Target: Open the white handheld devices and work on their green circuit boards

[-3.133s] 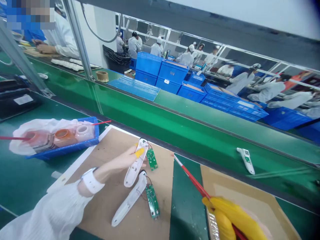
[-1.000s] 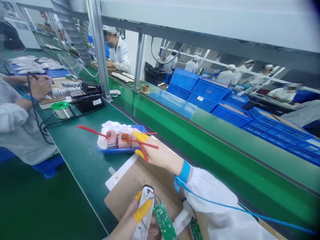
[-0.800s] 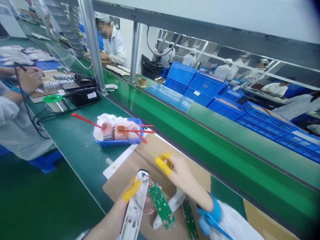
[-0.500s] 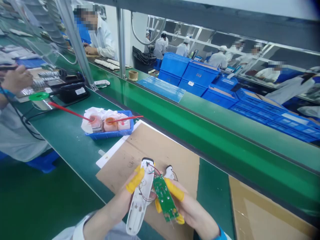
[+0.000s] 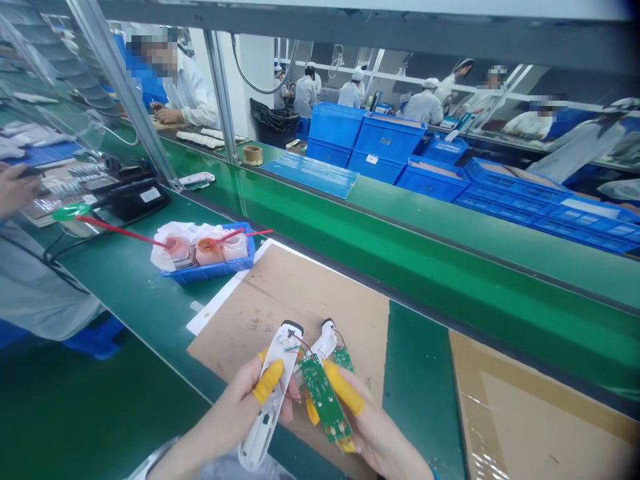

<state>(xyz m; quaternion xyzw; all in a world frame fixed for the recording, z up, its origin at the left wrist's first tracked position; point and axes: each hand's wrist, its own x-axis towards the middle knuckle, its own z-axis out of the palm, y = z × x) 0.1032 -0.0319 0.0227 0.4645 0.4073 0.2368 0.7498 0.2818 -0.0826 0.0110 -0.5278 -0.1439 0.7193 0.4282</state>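
My left hand [image 5: 253,387], with yellow finger cots, is closed around a long white plastic housing [image 5: 259,432] with a black end. Between the fingers of my right hand [image 5: 363,413], also in yellow cots, is a green circuit board [image 5: 324,399]. Thin wires [image 5: 303,343] join the board to the housing near its black end. Behind them, a second white housing [image 5: 326,339] lies on the cardboard sheet [image 5: 310,287], with another green board [image 5: 343,359] beside it, partly hidden by my right hand.
A blue tray [image 5: 207,270] of open bottles with red sticks stands at the left. Beyond the worktop runs a green conveyor belt [image 5: 400,260], with stacked blue crates [image 5: 387,143] on its far side. A cardboard box [image 5: 540,413] is at the right. A co-worker's hand [image 5: 17,190] shows far left.
My left thumb has moved onto the inside of the housing. The second housing and its board show more behind my hands. The whole view has shifted slightly.
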